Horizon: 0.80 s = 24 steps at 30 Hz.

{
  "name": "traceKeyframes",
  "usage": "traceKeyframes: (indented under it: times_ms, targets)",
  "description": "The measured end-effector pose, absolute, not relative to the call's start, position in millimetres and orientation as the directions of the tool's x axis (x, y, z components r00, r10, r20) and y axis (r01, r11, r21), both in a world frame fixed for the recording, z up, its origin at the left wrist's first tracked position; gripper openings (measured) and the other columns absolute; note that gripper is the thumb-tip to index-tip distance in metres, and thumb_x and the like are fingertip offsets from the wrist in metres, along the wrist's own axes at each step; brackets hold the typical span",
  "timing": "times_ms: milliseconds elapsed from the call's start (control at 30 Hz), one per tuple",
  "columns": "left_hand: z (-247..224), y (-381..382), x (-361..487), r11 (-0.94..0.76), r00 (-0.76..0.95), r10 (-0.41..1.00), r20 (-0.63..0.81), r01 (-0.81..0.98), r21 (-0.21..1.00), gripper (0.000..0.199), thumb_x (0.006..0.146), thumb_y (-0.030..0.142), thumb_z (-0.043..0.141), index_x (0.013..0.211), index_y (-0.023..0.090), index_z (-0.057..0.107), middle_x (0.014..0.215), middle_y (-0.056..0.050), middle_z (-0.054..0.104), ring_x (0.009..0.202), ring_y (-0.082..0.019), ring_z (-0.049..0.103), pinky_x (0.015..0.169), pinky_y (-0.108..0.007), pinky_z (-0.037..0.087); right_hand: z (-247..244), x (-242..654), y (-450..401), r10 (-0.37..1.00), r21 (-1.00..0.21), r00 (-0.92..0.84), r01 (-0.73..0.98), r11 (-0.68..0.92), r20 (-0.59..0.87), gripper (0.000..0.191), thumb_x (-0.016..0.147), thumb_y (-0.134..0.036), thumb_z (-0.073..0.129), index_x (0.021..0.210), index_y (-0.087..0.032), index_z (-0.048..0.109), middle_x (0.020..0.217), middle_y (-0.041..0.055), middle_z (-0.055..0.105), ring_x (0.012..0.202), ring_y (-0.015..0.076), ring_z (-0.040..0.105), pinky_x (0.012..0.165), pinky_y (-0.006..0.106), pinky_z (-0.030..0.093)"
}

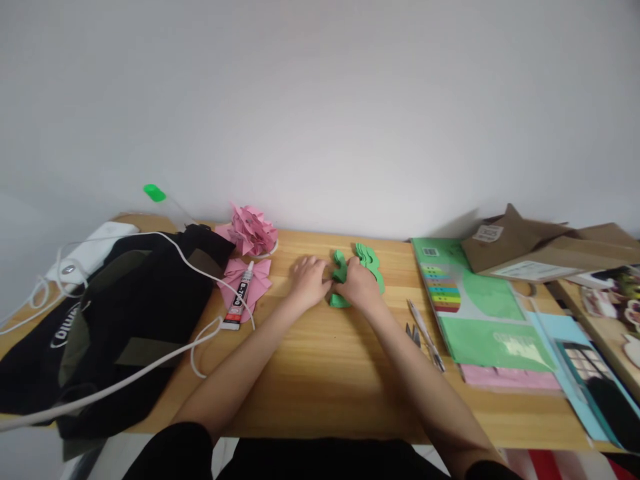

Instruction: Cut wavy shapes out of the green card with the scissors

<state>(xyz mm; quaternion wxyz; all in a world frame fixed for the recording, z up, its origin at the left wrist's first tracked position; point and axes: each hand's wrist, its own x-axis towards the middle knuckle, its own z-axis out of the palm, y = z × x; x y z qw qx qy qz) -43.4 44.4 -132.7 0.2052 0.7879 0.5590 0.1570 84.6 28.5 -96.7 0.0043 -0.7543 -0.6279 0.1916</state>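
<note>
Green cut paper pieces with wavy edges [373,261] lie on the wooden table in front of me, some overlapping in a stack. My right hand [357,283] rests over them with its fingers bent down onto the green paper; whether it pinches a piece is hidden. Just to the left, my left hand [311,281] lies on the tabletop with its fingers apart, its tips close to the green paper's left edge. A smaller green piece [339,301] shows below the right hand's fingers.
To the left are a glue tube [241,299] on pink folded paper [261,274], a pink paper flower [251,230], white cables and a black bag [150,320]. Scissors [413,334], a pen [425,333], green paper packs [495,320] and a cardboard box [540,247] lie right.
</note>
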Motion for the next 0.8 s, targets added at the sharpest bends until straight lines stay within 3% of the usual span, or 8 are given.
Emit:
traceKeyframes:
  times_ms: [233, 500, 800]
  targets:
    - [-133, 47, -48, -0.359, 0.389, 0.921, 0.03, 0.814, 0.456, 0.018, 0.078, 0.025, 0.068, 0.096, 0.021, 0.067, 0.102, -0.009, 0.061, 0.109, -0.029, 0.055, 0.095, -0.045, 0.044, -89, 96, 36, 0.941, -0.326, 0.116, 0.919, -0.224, -0.318, 0.05, 0.069, -0.022, 0.066, 0.116, -0.015, 0.05, 0.095, 0.0087, 0.07, 0.088, 0.0234, 0.068, 0.068, 0.03, 0.049]
    - [-136, 59, -50, -0.472, 0.499, 0.863, 0.082, 0.737, 0.484, 0.011, 0.08, 0.024, 0.068, 0.091, 0.023, 0.07, 0.093, -0.006, 0.062, 0.101, -0.025, 0.059, 0.092, -0.038, 0.046, -91, 89, 33, 0.939, -0.208, 0.122, 0.958, -0.195, -0.32, 0.043, 0.074, -0.017, 0.064, 0.116, -0.01, 0.053, 0.105, 0.0177, 0.069, 0.101, 0.0301, 0.066, 0.075, 0.034, 0.048]
    - [-138, 63, -48, -0.393, 0.468, 0.882, 0.051, 0.672, 0.627, 0.008, 0.075, 0.016, 0.07, 0.08, 0.02, 0.066, 0.094, -0.005, 0.068, 0.102, -0.025, 0.061, 0.096, -0.041, 0.045, -93, 82, 30, 0.958, -0.128, 0.095, 0.983, -0.134, -0.271, 0.036, 0.078, -0.021, 0.063, 0.112, -0.011, 0.057, 0.106, 0.0197, 0.069, 0.107, 0.0299, 0.063, 0.08, 0.034, 0.048]
